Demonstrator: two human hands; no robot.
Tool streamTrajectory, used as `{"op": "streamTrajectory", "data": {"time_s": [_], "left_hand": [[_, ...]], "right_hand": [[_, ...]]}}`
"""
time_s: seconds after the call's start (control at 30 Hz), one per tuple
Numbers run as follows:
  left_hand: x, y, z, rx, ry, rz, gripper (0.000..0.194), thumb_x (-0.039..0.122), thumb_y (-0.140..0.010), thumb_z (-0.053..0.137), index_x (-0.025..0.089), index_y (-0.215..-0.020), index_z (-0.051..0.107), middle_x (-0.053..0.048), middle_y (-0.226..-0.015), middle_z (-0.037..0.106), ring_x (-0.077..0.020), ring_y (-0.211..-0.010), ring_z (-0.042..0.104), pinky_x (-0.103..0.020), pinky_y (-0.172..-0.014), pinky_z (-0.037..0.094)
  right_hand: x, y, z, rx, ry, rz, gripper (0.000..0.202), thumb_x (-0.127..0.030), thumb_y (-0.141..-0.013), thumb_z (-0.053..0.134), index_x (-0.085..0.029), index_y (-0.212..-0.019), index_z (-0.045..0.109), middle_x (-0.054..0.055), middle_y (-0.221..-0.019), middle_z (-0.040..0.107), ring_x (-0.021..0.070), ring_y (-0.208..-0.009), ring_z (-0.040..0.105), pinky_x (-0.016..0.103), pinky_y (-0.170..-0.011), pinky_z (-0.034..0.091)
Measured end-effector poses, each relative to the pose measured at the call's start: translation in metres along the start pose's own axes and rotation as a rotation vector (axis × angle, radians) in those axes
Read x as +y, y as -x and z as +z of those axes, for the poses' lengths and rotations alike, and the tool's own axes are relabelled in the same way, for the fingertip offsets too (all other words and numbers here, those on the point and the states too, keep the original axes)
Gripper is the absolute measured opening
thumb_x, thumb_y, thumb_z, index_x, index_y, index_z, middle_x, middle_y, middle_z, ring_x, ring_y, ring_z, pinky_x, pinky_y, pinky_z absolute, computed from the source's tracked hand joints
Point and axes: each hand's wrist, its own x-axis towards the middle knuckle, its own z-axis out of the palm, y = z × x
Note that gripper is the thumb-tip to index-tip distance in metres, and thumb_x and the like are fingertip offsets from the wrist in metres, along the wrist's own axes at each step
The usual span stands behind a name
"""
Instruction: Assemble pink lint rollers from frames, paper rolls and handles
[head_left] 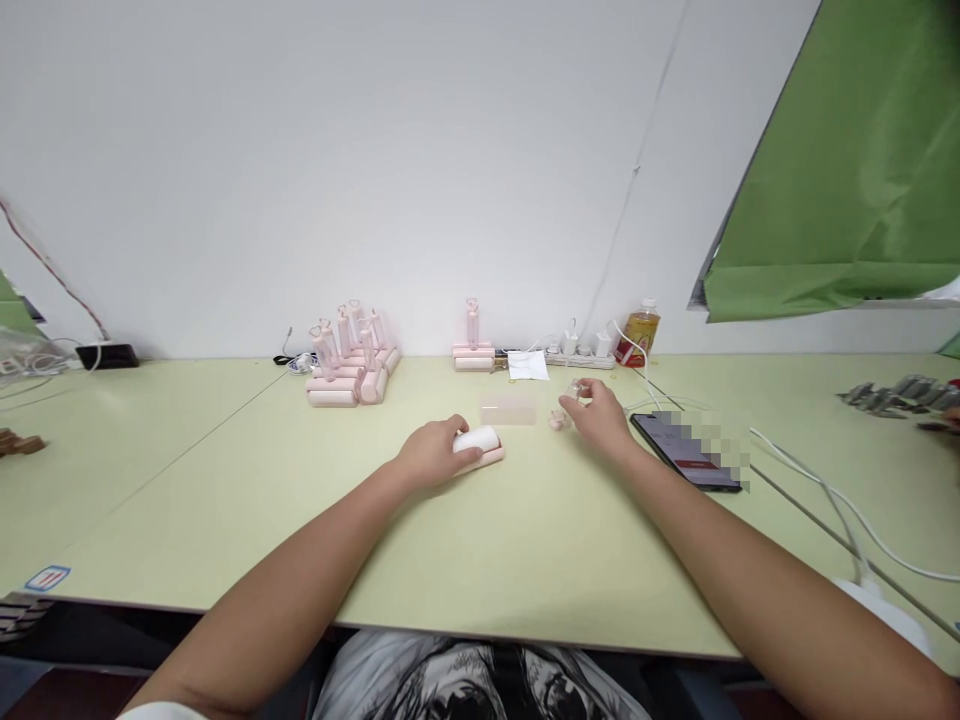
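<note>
My left hand is closed around a small lint roller, a white roll on a pink holder, resting on the table. Between my hands lies a translucent pink cover. My right hand pinches a small clear piece, partly hidden by the fingers. Just below those fingers, a small pinkish part sits on the table; whether it is joined to the clear piece I cannot tell.
Several pink rollers with upright handles stand at the back left, another pink roller at the back middle. A power strip, a paper slip and a drink bottle line the wall. A phone lies right, near white cables.
</note>
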Motion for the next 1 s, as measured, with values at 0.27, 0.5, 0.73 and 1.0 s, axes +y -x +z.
{"op": "streamTrajectory", "data": {"time_s": [0.27,0.5,0.73,1.0], "left_hand": [[-0.006,-0.003,0.001,0.021,-0.003,-0.024,0.042,0.055,-0.080,0.050,0.022,-0.103,0.061,-0.006,-0.096,0.068,-0.0220,-0.079,0.062,-0.029,-0.059,0.041],[0.009,0.005,-0.004,0.262,0.134,0.203,0.047,0.052,-0.087,0.047,0.021,-0.122,0.054,-0.005,-0.101,0.064,-0.0175,-0.083,0.059,-0.030,-0.073,0.045],[0.028,0.022,0.003,0.137,0.318,0.475,0.037,0.047,-0.085,0.054,0.022,-0.112,0.059,0.000,-0.079,0.063,-0.0117,-0.067,0.055,-0.024,-0.066,0.044],[0.022,0.009,-0.004,0.287,0.921,0.183,0.032,0.048,-0.080,0.060,0.019,-0.073,0.049,0.006,-0.052,0.050,-0.0058,-0.040,0.042,-0.019,-0.042,0.034]], "right_hand": [[0.004,0.001,0.000,-0.120,0.035,-0.023,0.020,-0.039,-0.072,0.057,-0.020,-0.064,0.054,0.003,-0.066,0.062,0.0188,-0.061,0.053,0.029,-0.058,0.036],[-0.035,0.024,-0.017,0.067,0.033,-0.427,0.019,-0.038,-0.081,0.053,-0.020,-0.081,0.059,0.010,-0.089,0.064,0.0254,-0.087,0.055,0.036,-0.077,0.040],[-0.080,0.092,-0.008,-0.466,0.041,-0.934,0.012,-0.031,-0.079,0.061,-0.020,-0.078,0.065,0.007,-0.076,0.056,0.0224,-0.075,0.049,0.035,-0.072,0.040],[-0.034,0.029,-0.011,-0.189,0.156,-0.382,0.040,-0.045,-0.086,0.051,-0.015,-0.109,0.064,0.013,-0.099,0.060,0.0240,-0.083,0.057,0.035,-0.076,0.042]]}}
